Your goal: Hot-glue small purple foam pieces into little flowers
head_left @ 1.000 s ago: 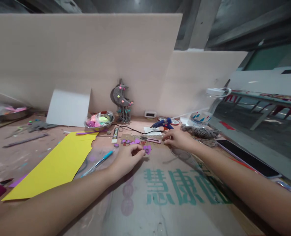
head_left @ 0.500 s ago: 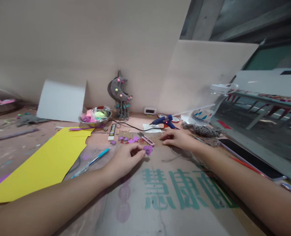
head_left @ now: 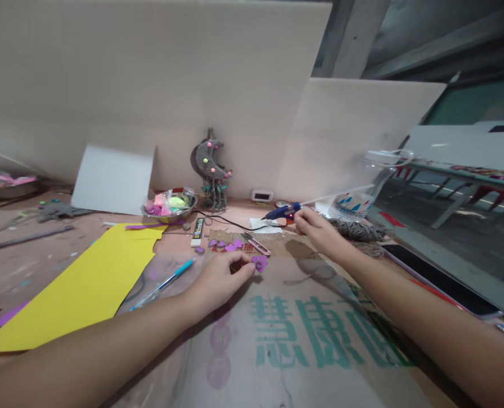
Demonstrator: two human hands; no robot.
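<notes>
My left hand [head_left: 224, 277] pinches a small purple paper flower [head_left: 259, 263] between thumb and fingers, just over the printed board [head_left: 277, 345]. A dark ring-like mark shows at the flower's middle. My right hand [head_left: 317, 231] is closed at the handle of a blue hot glue gun [head_left: 282, 211], whose handle is mostly hidden behind the fingers. The gun's nozzle points left above a white paper scrap [head_left: 265, 226], and a red light glows on its body. Between the hands lie a pink craft knife [head_left: 257, 244] and several purple paper pieces [head_left: 234, 245].
Yellow paper [head_left: 77, 283] and a blue pen [head_left: 164, 283] lie left. Behind stand a bowl of colourful clay packets [head_left: 169, 205], a wrapped moon ornament [head_left: 211, 161] and a small white timer [head_left: 262, 195]. Grey yarn [head_left: 358, 229], a plastic jug [head_left: 356, 195] and a phone [head_left: 439, 277] are right.
My right hand has moved from the board up and back to the glue gun's handle and closed on it. My left hand keeps its pinch on the flower.
</notes>
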